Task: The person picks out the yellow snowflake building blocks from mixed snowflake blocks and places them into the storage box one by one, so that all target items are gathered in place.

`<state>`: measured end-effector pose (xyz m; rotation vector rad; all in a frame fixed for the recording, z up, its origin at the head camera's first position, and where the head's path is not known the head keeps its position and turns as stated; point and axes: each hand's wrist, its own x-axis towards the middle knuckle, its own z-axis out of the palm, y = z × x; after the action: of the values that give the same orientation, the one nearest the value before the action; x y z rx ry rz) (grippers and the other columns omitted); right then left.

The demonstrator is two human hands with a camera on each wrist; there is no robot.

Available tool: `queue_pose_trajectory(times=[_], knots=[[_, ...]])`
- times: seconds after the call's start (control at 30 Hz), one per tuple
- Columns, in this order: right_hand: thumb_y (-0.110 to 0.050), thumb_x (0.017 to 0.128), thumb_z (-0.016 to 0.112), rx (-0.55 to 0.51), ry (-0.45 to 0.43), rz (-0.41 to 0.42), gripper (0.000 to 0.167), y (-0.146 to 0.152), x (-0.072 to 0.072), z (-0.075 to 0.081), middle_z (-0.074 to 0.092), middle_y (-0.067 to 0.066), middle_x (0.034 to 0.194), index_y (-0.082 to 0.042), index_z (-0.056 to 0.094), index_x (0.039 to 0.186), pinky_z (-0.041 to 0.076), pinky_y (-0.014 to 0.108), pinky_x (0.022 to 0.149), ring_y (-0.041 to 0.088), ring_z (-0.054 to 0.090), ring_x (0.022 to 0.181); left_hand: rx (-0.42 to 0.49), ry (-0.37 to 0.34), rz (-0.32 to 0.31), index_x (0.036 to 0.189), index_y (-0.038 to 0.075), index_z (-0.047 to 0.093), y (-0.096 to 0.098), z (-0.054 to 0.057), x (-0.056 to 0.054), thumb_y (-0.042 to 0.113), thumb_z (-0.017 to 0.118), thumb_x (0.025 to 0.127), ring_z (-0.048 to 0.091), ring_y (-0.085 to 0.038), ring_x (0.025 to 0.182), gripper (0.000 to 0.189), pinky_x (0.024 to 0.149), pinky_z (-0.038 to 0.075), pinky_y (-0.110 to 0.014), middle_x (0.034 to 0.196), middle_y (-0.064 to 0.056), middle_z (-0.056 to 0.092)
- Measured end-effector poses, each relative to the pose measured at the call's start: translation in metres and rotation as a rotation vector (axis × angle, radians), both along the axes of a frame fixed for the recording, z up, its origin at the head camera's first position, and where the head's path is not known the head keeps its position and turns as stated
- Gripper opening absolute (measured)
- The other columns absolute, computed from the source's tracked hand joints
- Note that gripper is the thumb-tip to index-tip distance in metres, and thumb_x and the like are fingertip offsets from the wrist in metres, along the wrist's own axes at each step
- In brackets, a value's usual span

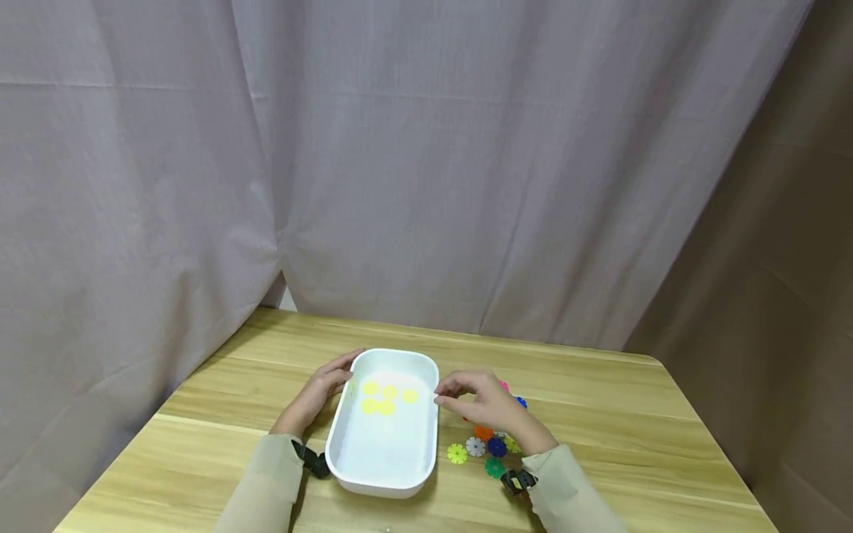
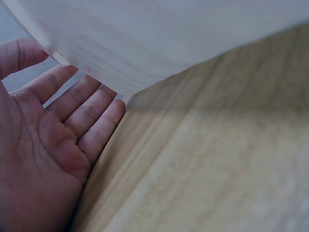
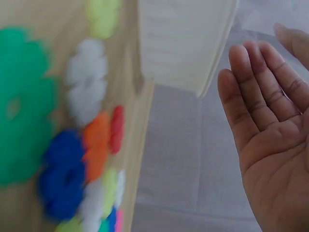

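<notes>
A white tray [image 1: 383, 459] stands on the wooden table, with several yellow flower-shaped discs [image 1: 409, 396] lying flat in its far half. At the tray's left side, my left hand [image 1: 324, 389] holds the rim, thumb at the edge and fingers along the outer wall. The left wrist view shows that palm [image 2: 43, 140] facing the tray's outside wall [image 2: 159, 43]. My right hand [image 1: 476, 400] hovers by the right rim, its fingertips close to the edge. Nothing shows between its fingers [image 3: 268, 92] and thumb in the right wrist view.
Right of the tray, partly under my right forearm, lies a loose group of flower-shaped discs: green [image 1: 494, 467], dark blue [image 1: 497, 446], grey [image 1: 475, 446], yellow-green [image 1: 456, 454], orange [image 1: 483, 433] and others. A grey curtain [image 1: 426, 185] hangs behind the table [image 1: 600, 414].
</notes>
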<state>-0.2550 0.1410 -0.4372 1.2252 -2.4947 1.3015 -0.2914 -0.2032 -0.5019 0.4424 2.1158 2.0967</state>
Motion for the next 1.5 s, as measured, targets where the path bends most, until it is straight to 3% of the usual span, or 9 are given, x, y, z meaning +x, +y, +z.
queue_pose_trajectory(times=[0.23,0.47,0.67,1.07,1.5], knots=[[-0.023,0.094,0.073,0.149,-0.024,0.049,0.020,0.024,0.010,-0.017,0.074,-0.002,0.100,-0.008,0.073,0.106,0.057,0.039,0.082,0.014,0.068,0.092,-0.002,-0.007,-0.001,0.150,0.017,0.050,0.000,0.001,-0.001,0.017,0.050,0.095,0.039,-0.023,0.142,0.055,0.117,0.028,-0.047,0.154,-0.003,0.047],[-0.037,0.091,0.075,0.351,-0.059,-0.006,0.033,0.041,0.015,-0.030,0.069,-0.008,0.113,-0.018,0.070,0.117,0.053,0.038,0.093,0.013,0.063,0.106,0.008,-0.025,-0.014,0.151,0.018,0.048,0.000,0.001,0.001,0.017,0.050,0.097,0.039,-0.024,0.143,0.055,0.117,0.028,-0.048,0.154,-0.004,0.046],[-0.035,0.089,0.077,0.364,-0.086,0.015,0.033,0.043,0.015,-0.033,0.068,-0.008,0.113,-0.018,0.070,0.116,0.052,0.038,0.094,0.013,0.061,0.106,0.002,-0.018,-0.012,0.152,0.019,0.048,0.000,0.001,0.001,0.019,0.049,0.097,0.037,-0.024,0.144,0.055,0.118,0.026,-0.051,0.155,-0.004,0.044],[-0.031,0.087,0.080,0.423,-0.042,0.027,0.032,0.041,0.015,-0.033,0.065,-0.012,0.115,-0.018,0.072,0.115,0.049,0.038,0.098,0.010,0.058,0.109,-0.001,-0.017,-0.017,0.152,0.019,0.047,0.000,0.001,0.000,0.017,0.049,0.096,0.041,-0.024,0.142,0.056,0.117,0.031,-0.046,0.154,-0.003,0.045],[-0.023,0.088,0.079,0.425,-0.060,0.022,0.017,0.038,0.020,-0.027,0.063,-0.009,0.108,-0.021,0.074,0.104,0.050,0.035,0.093,0.009,0.057,0.103,0.005,-0.012,-0.012,0.153,0.014,0.045,0.000,0.001,0.000,0.016,0.049,0.095,0.039,-0.026,0.143,0.058,0.116,0.031,-0.046,0.155,-0.006,0.044]])
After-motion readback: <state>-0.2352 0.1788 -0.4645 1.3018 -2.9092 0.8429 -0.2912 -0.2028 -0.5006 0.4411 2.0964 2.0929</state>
